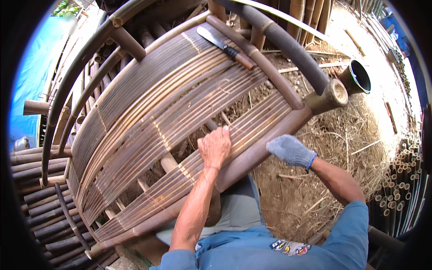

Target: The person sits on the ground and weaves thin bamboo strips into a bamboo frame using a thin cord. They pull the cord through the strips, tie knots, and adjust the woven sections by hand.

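A bamboo bench or chair frame with a seat of thin slats fills the middle of the view, tilted across my lap. My bare left hand is closed over the edge of the nearer band of slats, beside the gap in the seat. My right hand, in a grey knitted glove, hovers just off the thick front rail. Its fingers are pressed together, and what they hold, if anything, is hidden. A knife with a dark-and-brown handle lies on the far end of the slats.
A dark bucket stands past the rail's cut end. Straw-like shavings cover the ground at right. Bundled bamboo tubes stand at far right, and bamboo poles lie at left. A blue tarp hangs at the left edge.
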`<state>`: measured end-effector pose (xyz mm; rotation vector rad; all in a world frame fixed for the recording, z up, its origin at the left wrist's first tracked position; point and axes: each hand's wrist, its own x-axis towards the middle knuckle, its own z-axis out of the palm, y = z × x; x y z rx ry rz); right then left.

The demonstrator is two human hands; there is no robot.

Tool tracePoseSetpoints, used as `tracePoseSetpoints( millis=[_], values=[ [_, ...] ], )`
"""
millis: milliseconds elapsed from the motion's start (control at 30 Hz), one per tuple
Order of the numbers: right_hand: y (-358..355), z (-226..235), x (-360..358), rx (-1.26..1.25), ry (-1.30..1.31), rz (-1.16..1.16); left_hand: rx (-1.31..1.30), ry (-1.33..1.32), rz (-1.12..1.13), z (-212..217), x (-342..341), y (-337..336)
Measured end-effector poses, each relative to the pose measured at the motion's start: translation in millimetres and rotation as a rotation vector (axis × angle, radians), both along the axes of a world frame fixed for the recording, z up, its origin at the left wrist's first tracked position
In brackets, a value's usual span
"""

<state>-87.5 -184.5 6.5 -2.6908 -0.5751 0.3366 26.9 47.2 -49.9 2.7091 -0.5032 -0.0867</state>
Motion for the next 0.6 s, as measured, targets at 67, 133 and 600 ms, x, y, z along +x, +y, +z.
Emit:
tracePoseSetpoints(
  millis=[67,133,600],
  values=[
    [-18.8,-12.8,-5.4,-0.015,-0.018,-0.091,0.008,0.017,-0.021,-1.4,-5.0,1.0],
    [-25.8,-23.9,2.5,-0.040,-0.159,-0.284,-0.074,-0.211,-0.078,-3.3,-8.1,-0.9],
    [-12.4,-52.0,125.4,-0.059,-0.049,-0.335,0.068,-0.089,-0.135,7.0,-11.3,-7.3]
  ],
)
